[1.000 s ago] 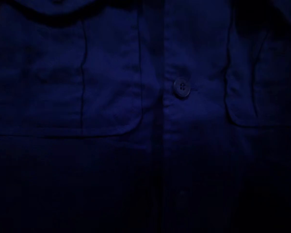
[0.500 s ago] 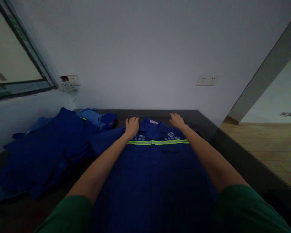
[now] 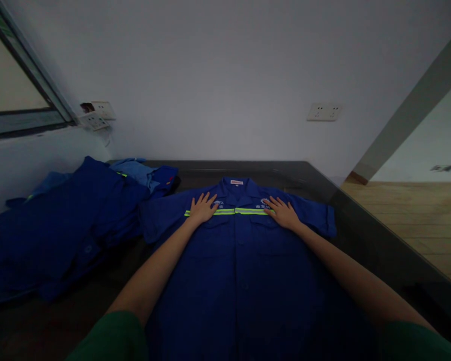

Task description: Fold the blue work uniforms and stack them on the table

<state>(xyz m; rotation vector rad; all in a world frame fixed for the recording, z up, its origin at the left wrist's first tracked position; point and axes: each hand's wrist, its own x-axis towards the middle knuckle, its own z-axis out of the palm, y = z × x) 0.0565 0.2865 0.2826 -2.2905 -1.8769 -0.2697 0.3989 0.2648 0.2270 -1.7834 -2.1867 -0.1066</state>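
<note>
A blue short-sleeved work shirt (image 3: 235, 260) lies front side up, its collar toward the wall and both sleeves spread outward. A yellow-green reflective stripe (image 3: 225, 212) crosses its chest, with white lettering and a logo just above. My left hand (image 3: 202, 208) rests flat on the chest at the left, fingers spread over the stripe. On the other side, my right hand (image 3: 281, 212) lies flat with its fingers apart, partly covering the logo and the stripe's end. Neither hand grips the cloth. The lower part of the shirt fades into shadow.
A heap of blue garments (image 3: 67, 225) lies at the left, close to the shirt's left sleeve. The dark table (image 3: 364, 240) ends in a slanted edge at the right, above a wooden floor (image 3: 417, 210). Behind stands a wall with a socket (image 3: 324, 112).
Both hands have come down from beside the collar onto the chest, toward me, and now lie flat. The right sleeve is now spread out in view. The camera view has shifted slightly.
</note>
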